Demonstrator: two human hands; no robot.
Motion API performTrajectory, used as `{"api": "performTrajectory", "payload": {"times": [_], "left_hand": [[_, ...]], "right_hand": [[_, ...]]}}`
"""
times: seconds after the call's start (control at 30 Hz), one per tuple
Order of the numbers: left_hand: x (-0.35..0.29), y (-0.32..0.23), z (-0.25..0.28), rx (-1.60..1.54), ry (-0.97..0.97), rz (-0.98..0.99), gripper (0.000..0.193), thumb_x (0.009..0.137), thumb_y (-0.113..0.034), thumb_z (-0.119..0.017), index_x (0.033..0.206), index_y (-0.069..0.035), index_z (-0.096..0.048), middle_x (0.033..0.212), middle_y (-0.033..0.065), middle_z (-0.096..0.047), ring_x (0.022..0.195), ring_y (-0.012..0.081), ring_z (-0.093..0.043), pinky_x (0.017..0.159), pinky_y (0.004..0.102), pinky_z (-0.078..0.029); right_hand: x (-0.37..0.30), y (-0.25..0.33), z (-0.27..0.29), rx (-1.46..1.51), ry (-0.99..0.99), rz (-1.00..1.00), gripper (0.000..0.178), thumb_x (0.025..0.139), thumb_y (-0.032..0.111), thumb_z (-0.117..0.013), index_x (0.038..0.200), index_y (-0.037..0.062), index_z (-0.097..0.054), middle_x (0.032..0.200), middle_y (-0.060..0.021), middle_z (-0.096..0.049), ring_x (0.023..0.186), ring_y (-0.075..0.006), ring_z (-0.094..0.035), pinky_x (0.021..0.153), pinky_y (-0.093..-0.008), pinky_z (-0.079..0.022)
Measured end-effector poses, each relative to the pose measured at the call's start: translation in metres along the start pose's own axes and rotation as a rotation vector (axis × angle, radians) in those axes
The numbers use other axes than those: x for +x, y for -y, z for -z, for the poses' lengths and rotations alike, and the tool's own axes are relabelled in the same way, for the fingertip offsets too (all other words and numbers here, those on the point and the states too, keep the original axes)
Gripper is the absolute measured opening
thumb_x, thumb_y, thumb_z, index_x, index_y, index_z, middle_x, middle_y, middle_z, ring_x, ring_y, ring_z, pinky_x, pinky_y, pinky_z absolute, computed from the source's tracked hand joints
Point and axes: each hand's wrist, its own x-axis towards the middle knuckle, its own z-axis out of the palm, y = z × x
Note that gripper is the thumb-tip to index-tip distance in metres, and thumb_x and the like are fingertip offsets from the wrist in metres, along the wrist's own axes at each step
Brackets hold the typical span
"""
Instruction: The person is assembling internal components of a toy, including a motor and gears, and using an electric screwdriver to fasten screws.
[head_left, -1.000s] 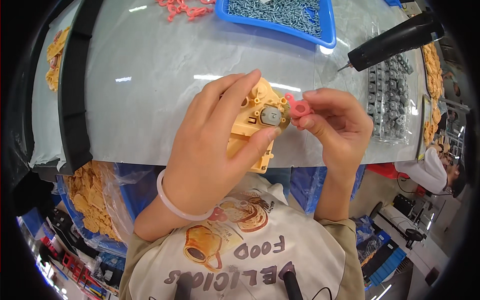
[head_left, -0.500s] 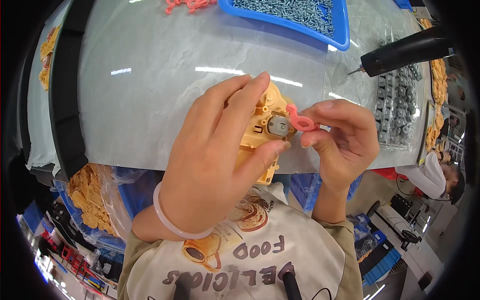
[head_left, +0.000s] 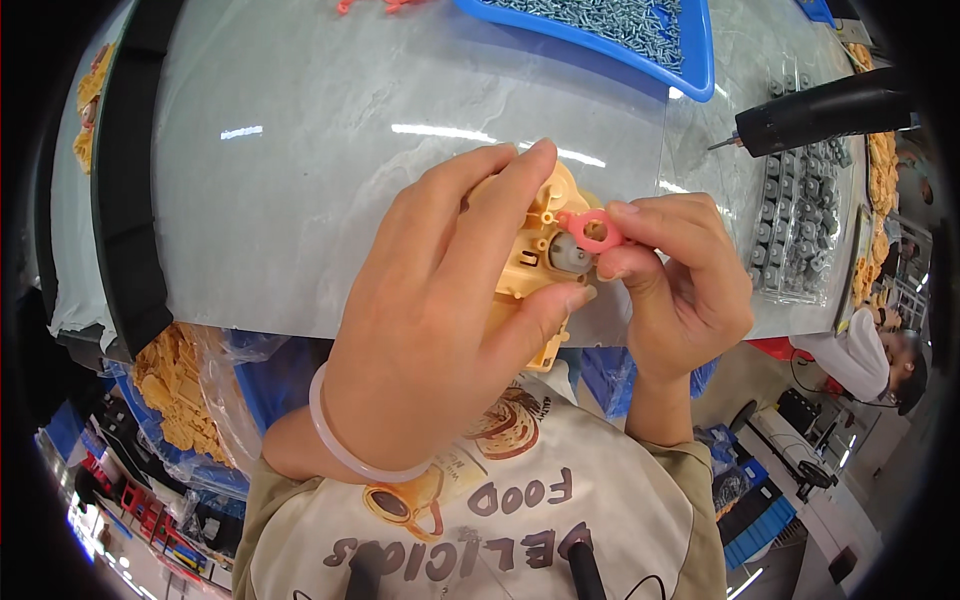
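Observation:
My left hand is wrapped over a yellow plastic housing, holding it near the table's front edge. Its fingers cover the left part of the housing. A round grey part sits in the housing's middle, beside the left thumb. Between the thumb and index finger of my right hand is a pink plastic ring piece with a short arm. The ring faces up over the right side of the grey part, with its arm end at a small yellow post. Whether the arm touches the post I cannot tell.
A blue tray of screws stands at the far side, near more pink pieces. A black electric screwdriver points in from the right, above a clear tray of grey parts. Yellow parts fill a bin at lower left.
My right hand has brought the pink ring piece slightly left and turned it flatter, over the housing beside the grey part. The left hand keeps its hold on the housing.

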Motion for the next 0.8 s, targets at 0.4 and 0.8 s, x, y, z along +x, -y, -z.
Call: {"api": "performTrajectory", "payload": {"times": [0.4,0.8], "left_hand": [[0.001,-0.001,-0.001,-0.001,-0.007,0.006,0.061,0.082,-0.014,-0.075,0.136,0.0,-0.052,0.129,0.0175,-0.054,0.116,0.0296,-0.057,0.097,0.0361,-0.047],[0.0,0.0,-0.001,0.029,-0.023,-0.018,0.058,0.082,-0.011,-0.073,0.135,0.001,-0.053,0.128,0.0179,-0.054,0.115,0.0293,-0.058,0.095,0.0356,-0.048]], "right_hand": [[-0.015,0.006,-0.007,0.261,-0.176,-0.14,0.023,0.076,0.007,-0.08,0.096,0.0004,-0.07,0.084,-0.0096,-0.069,0.073,-0.0176,-0.061,0.065,-0.0257,-0.045],[-0.023,0.016,-0.011,-0.159,-0.084,-0.099,0.024,0.073,0.008,-0.081,0.095,0.0033,-0.073,0.084,-0.0081,-0.065,0.072,-0.018,-0.058,0.061,-0.0264,-0.045]]}}
